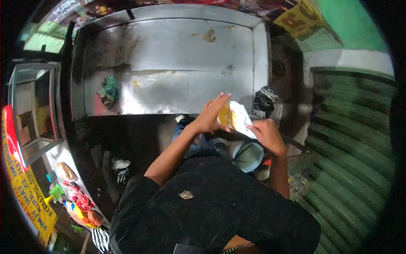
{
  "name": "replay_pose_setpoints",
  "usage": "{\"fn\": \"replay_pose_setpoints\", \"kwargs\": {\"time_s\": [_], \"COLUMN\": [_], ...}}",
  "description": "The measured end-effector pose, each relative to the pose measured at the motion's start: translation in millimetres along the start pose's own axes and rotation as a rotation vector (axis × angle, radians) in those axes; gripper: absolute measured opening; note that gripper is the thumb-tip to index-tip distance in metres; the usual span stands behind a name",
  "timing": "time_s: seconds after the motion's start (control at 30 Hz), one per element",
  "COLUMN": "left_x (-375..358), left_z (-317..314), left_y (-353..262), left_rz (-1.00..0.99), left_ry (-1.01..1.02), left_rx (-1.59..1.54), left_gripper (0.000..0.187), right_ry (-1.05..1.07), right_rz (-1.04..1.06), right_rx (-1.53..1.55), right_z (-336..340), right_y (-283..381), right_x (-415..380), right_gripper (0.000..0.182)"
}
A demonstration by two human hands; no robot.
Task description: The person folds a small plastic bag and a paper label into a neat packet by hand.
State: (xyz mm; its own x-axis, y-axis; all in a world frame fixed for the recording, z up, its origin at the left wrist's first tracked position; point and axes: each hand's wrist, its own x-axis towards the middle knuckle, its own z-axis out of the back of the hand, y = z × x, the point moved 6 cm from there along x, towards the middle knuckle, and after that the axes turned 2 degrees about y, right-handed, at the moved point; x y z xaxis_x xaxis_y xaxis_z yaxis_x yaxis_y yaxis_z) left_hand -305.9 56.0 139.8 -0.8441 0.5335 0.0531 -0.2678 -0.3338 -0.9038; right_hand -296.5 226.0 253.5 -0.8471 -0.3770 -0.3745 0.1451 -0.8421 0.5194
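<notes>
Holding a white-and-yellow packet (242, 120) crosswise: with the left hand (209, 117) laid along the yellow side, fingers extended, and with the right hand (267, 134) clasped on the near right end. Tilted, with the long axis of the white face running from far left to near right, straight into the right hand. Perhaps printed with lettering, too blurred to read. Just past a pale-rimmed bucket (258, 157). Farther out, facing a walled metal tabletop (169, 46) with a green cloth (108, 91) at left and a black-and-white striped bag (265, 98) by the near right corner
</notes>
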Motion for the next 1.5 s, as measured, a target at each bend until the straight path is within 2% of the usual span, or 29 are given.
{"fn": "replay_pose_setpoints", "kwargs": {"time_s": [0.1, 0.2, 0.27, 0.3, 0.33, 0.37, 0.4, 0.43, 0.47, 0.5, 0.6, 0.7, 0.73, 0.8, 0.87, 0.93, 1.03, 1.23, 1.37, 1.47, 1.5], "left_x": [5, 6, 0, -2, -6, -12, -18, -23, -29, -31, -39, -49, -54, -59, -60, -61, -63, -62, -57, -56, -56], "left_z": [29, 51, 61, 65, 70, 71, 73, 75, 79, 82, 86, 96, 99, 97, 93, 88, 83, 83, 80, 77, 72], "left_y": [79, 127, 147, 158, 161, 173, 183, 194, 199, 204, 211, 211, 208, 208, 208, 211, 215, 211, 213, 208, 208], "left_rz": [0.122, 0.216, 0.271, 0.297, 0.223, 0.259, 0.296, 0.337, 0.412, 0.401, 0.367, 0.358, 0.373, 0.369, 0.333, 0.377, 0.388, 0.274, 0.233, 0.211, 0.183], "left_ry": [0.053, -0.056, -0.168, -0.225, -0.325, -0.368, -0.416, -0.464, -0.460, -0.465, -0.468, -0.478, -0.485, -0.502, -0.548, -0.594, -0.666, -0.735, -0.744, -0.788, -0.800], "left_rx": [-0.289, -0.221, -0.208, -0.200, -0.145, -0.176, -0.206, -0.235, -0.242, -0.268, -0.321, -0.287, -0.266, -0.254, -0.270, -0.305, -0.327, -0.183, -0.175, -0.126, -0.128], "left_gripper": [0.074, 0.037, 0.024, 0.019, 0.018, 0.018, 0.018, 0.019, 0.018, 0.019, 0.021, 0.023, 0.024, 0.024, 0.023, 0.021, 0.018, 0.013, 0.010, 0.010, 0.010], "right_ry": [-0.040, -0.068, -0.082, -0.090, -0.097, -0.101, -0.046, -0.155, -0.146, -0.135, -0.174, -0.109, -0.156, -0.167, -0.251, -0.404, -0.460, -0.673, -0.540, -0.620, -0.662], "right_rz": [0.085, 0.161, 0.177, 0.136, 0.094, 0.054, -0.092, -0.019, -0.141, -0.262, -0.263, -0.196, -0.173, -0.169, -0.105, 0.021, -0.107, -0.017, 0.107, 0.135, 0.078], "right_rx": [-0.075, -0.180, -0.208, -0.109, -0.007, 0.096, 0.125, 0.294, 0.305, 0.317, 0.565, 0.539, 0.642, 0.629, 0.656, 0.741, 0.608, 0.688, 0.775, 0.808, 0.819], "right_z": [-26, -50, -67, -70, -73, -73, -68, -71, -81, -92, -140, -150, -150, -171, -176, -176, -182, -203, -205, -207, -214], "right_y": [12, 18, 13, 8, 2, -3, -9, -26, -48, -65, -75, -68, -62, -82, -88, -75, -84, -101, -92, -83, -85], "right_x": [50, 98, 120, 126, 131, 135, 135, 134, 130, 129, 143, 167, 171, 179, 182, 179, 174, 180, 187, 185, 184], "right_gripper": [0.028, 0.025, 0.023, 0.022, 0.023, 0.024, 0.035, 0.047, 0.054, 0.061, 0.067, 0.067, 0.050, 0.031, 0.020, 0.030, 0.038, 0.041, 0.025, 0.017, 0.016]}}
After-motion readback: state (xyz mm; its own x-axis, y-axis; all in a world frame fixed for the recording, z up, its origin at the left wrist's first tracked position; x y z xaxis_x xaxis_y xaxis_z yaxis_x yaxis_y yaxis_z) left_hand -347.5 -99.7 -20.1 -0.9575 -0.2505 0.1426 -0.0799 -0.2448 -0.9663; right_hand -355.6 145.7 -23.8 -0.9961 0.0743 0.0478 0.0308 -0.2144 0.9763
